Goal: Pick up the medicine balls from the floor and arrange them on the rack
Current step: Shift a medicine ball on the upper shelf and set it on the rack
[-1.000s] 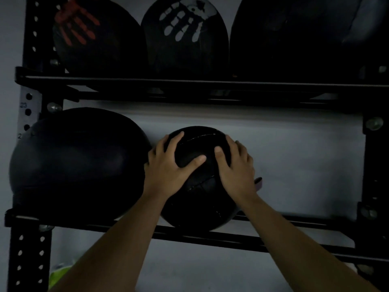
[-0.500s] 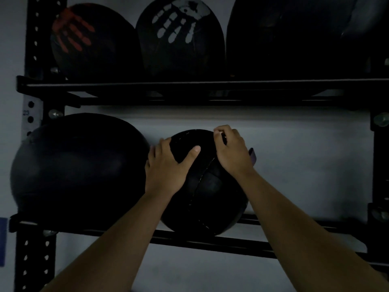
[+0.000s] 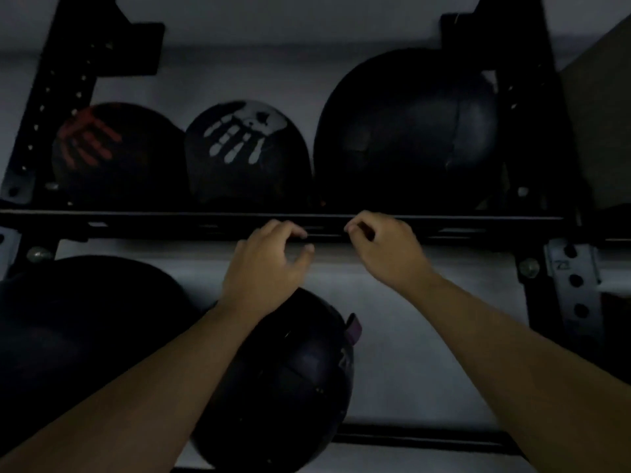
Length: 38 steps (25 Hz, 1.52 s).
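**Five balls racked, floor out of sight**

Sitting on the lower shelf at about 6 o'clock: the small black ball [image 3: 290,380], purple tab sticking out at its 2 o'clock edge, resting just beside a larger dark ball [image 3: 85,336] at 8 o'clock. Showing no hand on it now; looking set down and settled between the rails.

Hovering near centre frame, in front of the upper shelf rail [image 3: 136,220]: left hand [image 3: 269,264] and right hand [image 3: 386,254], both empty, fingers loosely curled and half open, gripping nothing. Fingertips lying over the rail in this view; touching or not, hard to tell in the dim light.

Filling the upper shelf of the rack [image 3: 532,165]: red-handprint ball [image 3: 112,155] at 10 o'clock, white-handprint ball [image 3: 246,151] at 12 o'clock, big plain ball [image 3: 406,131] at 1 o'clock.

Leaving open room on the lower shelf toward 4 o'clock. Judging the placement finished, though with the floor out of frame, impossible to say whether more balls are waiting.
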Tool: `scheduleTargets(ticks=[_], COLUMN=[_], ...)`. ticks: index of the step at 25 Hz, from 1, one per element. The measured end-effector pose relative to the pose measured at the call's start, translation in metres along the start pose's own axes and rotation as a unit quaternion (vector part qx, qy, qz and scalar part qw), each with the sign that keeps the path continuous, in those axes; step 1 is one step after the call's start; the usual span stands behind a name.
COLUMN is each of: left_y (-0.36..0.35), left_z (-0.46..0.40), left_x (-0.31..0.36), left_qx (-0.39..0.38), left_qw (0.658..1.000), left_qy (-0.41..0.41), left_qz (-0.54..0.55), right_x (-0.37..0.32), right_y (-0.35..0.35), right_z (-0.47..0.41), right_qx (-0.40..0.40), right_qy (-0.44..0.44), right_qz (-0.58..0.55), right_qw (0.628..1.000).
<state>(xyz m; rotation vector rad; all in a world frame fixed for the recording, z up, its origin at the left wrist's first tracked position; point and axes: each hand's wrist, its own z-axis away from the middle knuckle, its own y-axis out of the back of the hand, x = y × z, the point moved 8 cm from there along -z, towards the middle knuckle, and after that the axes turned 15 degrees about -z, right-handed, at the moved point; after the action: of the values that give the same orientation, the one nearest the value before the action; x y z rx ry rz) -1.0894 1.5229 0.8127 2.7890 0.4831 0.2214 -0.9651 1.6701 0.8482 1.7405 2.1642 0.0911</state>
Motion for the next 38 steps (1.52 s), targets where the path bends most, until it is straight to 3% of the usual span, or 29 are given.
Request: scheduleTargets(ticks=[4,8,19,25,29,32,38], left_y=[0.032,0.052,0.041,0.019,0.001,-0.007,-0.008], left_z=[-0.058,-0.097,-0.162,-0.206,-0.229,-0.237,-0.238], left_x=[0.065,0.082,0.094,0.098,0.095,0.093,0.092], left_qx=[0.03,0.035,0.068,0.085,0.105,0.126,0.152], left_qw=[0.996,0.994,0.997,0.984,0.945,0.936,0.931], left_qy=[-0.076,-0.074,-0.039,0.073,0.149,0.136,0.115], left_qz=[-0.037,-0.07,0.023,0.139,0.272,0.301,0.312], right_x=[-0.017,-0.027,-0.025,0.012,0.055,0.088,0.105], right_y=[0.088,0.145,0.19,0.216,0.236,0.226,0.218], right_z=[-0.026,-0.04,-0.076,-0.123,-0.153,-0.169,-0.184], right_qx=[0.053,0.096,0.164,0.218,0.224,0.15,0.145], right_qy=[0.014,-0.003,-0.023,-0.057,-0.09,-0.109,-0.071], right_qz=[0.048,0.099,0.135,0.029,-0.107,-0.263,-0.295], right_qw=[0.997,0.99,0.977,0.974,0.964,0.947,0.942])
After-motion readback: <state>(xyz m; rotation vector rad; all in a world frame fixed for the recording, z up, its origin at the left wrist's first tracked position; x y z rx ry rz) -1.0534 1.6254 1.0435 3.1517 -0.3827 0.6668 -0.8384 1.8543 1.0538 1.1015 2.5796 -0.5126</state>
